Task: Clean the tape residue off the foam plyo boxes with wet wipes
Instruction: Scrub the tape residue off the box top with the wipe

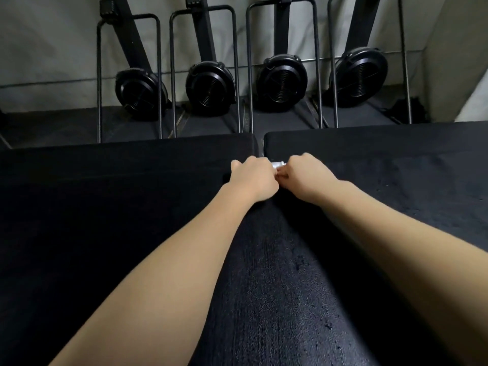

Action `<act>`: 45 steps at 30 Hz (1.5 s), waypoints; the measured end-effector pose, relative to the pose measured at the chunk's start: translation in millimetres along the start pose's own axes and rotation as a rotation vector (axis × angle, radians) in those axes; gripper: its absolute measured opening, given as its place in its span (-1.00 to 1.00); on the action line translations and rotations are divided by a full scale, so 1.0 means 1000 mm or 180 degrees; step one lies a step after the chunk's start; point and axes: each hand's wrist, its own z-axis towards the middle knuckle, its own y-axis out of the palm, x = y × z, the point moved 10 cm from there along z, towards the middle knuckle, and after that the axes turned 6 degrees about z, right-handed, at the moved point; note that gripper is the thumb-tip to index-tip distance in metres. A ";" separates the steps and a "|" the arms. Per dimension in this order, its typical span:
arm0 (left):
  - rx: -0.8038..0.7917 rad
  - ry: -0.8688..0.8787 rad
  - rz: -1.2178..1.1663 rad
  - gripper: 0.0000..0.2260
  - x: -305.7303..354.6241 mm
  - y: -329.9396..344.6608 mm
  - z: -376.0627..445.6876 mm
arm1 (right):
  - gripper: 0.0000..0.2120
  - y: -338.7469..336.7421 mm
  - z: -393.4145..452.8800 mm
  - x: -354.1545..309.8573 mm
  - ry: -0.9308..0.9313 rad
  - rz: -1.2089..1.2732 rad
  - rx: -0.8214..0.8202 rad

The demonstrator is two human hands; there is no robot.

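We are looking down along our two bare forearms, stretched out over two black foam plyo boxes pushed side by side. The left box [105,196] and the right box [383,175] meet at a narrow seam that runs from near to far, ending in a small gap at the far edge.

Our left hand [253,178] and right hand [307,175] meet over that seam, close to the far edge. Both have curled fingers, and between them they pinch a small white piece [278,164]. Its long axis runs left to right, across the seam. It is too small and too covered to tell whether it is a folded wet wipe or a strip of tape.

Progress, as we judge it: early or mid-way. The textured top of the right box carries scattered dull flecks that may be residue, so wiping seems left to do. The left box is too dark to judge.

Beyond the boxes, four black rowing machines [208,85] stand upright against a pale wall.
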 end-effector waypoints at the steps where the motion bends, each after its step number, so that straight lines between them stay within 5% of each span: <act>1: 0.0002 -0.0034 -0.0024 -0.67 -0.001 0.000 0.003 | -0.68 -0.002 0.001 0.001 -0.0005 0.0046 0.0038; 7: 0.0281 0.0023 0.0180 -0.82 0.015 -0.007 -0.034 | -0.72 -0.016 -0.047 -0.009 0.0065 0.0094 0.0012; 16: 0.0479 0.0687 -0.0220 -0.69 0.071 -0.015 -0.142 | -0.79 -0.034 -0.172 -0.026 0.0180 -0.0405 -0.0227; 22: 0.0318 0.0536 -0.0544 -0.72 0.050 0.011 -0.110 | -0.54 -0.022 -0.152 -0.014 -0.0055 0.0067 0.0033; 25: 0.0046 0.0492 -0.0409 -0.74 0.050 0.009 -0.116 | -0.71 -0.024 -0.155 -0.021 -0.0022 -0.0192 -0.0107; 29: -0.0689 0.0663 -0.0497 -0.88 0.062 0.000 -0.144 | -0.69 -0.031 -0.178 -0.035 -0.0120 -0.0466 -0.0744; 32: -0.0520 0.0647 -0.0095 -0.74 0.071 -0.009 -0.152 | -0.71 -0.025 -0.183 -0.041 -0.0211 -0.0482 -0.0697; 35: 0.0021 0.0624 -0.0142 -0.80 0.063 -0.011 -0.139 | -0.77 -0.026 -0.169 -0.028 -0.0170 -0.0081 -0.0477; 38: -0.0180 0.0595 -0.0531 -0.79 0.054 -0.004 -0.134 | -0.71 -0.038 -0.167 -0.024 -0.0246 0.0528 -0.0353; 42: -0.0457 0.1073 -0.0696 -0.90 0.071 -0.008 -0.150 | -0.86 -0.035 -0.187 -0.030 -0.0384 0.0491 -0.1104; 45: -0.0435 0.1001 -0.0960 -0.90 0.067 -0.007 -0.148 | -0.85 -0.033 -0.190 -0.025 -0.0387 0.1006 -0.1045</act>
